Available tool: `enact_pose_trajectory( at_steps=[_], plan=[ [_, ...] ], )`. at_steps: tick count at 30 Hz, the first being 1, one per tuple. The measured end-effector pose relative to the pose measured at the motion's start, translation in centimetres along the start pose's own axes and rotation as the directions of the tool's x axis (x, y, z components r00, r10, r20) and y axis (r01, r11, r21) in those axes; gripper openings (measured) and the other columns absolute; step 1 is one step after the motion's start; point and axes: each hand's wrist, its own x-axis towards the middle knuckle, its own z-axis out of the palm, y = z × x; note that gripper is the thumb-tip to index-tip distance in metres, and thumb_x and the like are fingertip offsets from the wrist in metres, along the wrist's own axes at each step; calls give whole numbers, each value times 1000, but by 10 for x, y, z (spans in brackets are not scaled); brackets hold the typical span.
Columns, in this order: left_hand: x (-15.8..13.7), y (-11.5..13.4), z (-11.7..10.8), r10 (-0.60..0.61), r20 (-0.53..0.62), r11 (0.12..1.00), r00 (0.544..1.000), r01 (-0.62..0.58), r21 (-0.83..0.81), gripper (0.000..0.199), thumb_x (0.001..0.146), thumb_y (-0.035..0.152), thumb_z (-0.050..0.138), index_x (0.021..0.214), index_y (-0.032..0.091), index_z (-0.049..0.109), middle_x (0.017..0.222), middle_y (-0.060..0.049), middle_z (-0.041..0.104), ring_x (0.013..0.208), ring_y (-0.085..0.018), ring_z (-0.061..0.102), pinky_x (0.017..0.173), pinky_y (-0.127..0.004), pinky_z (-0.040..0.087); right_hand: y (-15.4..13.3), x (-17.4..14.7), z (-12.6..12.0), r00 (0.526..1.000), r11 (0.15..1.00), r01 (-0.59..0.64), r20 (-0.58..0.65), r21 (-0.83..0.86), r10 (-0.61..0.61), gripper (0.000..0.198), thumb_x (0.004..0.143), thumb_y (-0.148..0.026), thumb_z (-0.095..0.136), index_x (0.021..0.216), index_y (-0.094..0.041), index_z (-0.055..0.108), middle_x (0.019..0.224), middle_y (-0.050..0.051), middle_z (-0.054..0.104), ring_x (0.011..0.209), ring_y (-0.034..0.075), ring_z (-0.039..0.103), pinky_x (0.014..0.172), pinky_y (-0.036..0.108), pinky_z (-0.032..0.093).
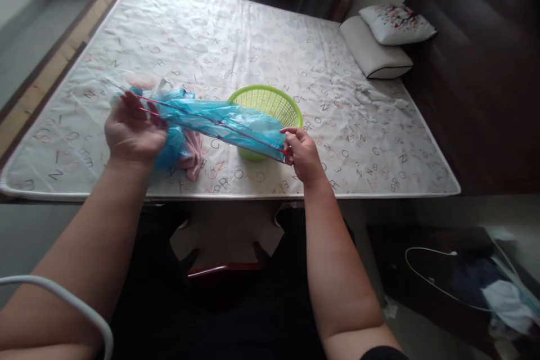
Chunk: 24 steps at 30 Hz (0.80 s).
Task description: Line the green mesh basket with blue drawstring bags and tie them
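Your right hand [304, 154], just right of the frame's centre, pinches one end of the blue bag [242, 115] between thumb and fingers, with the red cord [219, 122] caught there too. Your left hand [137, 129], left of centre, has its palm turned up and its fingers loosely bent where the cord reaches them; you can't tell from here whether they grip it or only hook it. Between your hands the bag lies stretched across the middle of the frame, passing in front of the green basket [274, 101]. Below your left hand sit crumpled blue film [171, 143] and a pink cloth [193, 157] on the mattress [253, 39]; whether that film belongs to the same bag is unclear.

The step in hand looks like drawing the bag out lengthwise by its cord. From here, your next move seems to call for a light, even pull from both sides: the film looks thin, and one-sided tension could tear it or let the cord slip.
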Motion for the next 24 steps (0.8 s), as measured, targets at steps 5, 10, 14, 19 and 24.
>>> enact_pose_trajectory(
  at_steps=[5,10,14,19,24],
  plan=[
    [-6,-16,5,100,198,983,975,-127,129,59,80,71,79,103,24,51,150,-2,71,140,-31,52,105,-54,56,-3,-3,0,994,992,19,113,-125,-5,30,93,-48,76,104,-20,76,67,-5,58,54,8,47,47,21,36],
    [-39,-28,39,71,242,993,968,-92,75,38,100,59,66,98,22,53,159,-5,65,140,-27,60,103,-45,59,-22,-7,22,987,989,137,82,48,-141,28,97,-52,75,107,-26,76,70,-4,58,56,9,48,49,21,36],
    [-72,-41,73,401,240,893,884,-436,111,23,100,40,70,94,19,65,114,-9,81,118,-23,74,111,-44,56,-35,-9,43,977,977,197,66,77,-202,30,99,-56,72,112,-29,71,77,-4,62,51,7,39,45,22,32],
    [-112,-55,89,398,518,730,757,-603,322,24,103,48,68,99,28,80,97,-4,80,97,-22,78,98,-43,63,-32,-11,63,963,987,148,217,55,-157,39,98,-64,71,97,-26,67,74,-3,61,54,8,40,45,21,31],
    [-125,-68,90,439,710,521,551,-799,299,19,106,40,68,105,29,84,103,-6,81,96,-21,76,89,-40,63,-24,-13,67,953,988,152,268,-8,-144,48,92,-70,77,93,-24,65,82,-1,66,69,11,56,55,22,44]
  ],
)
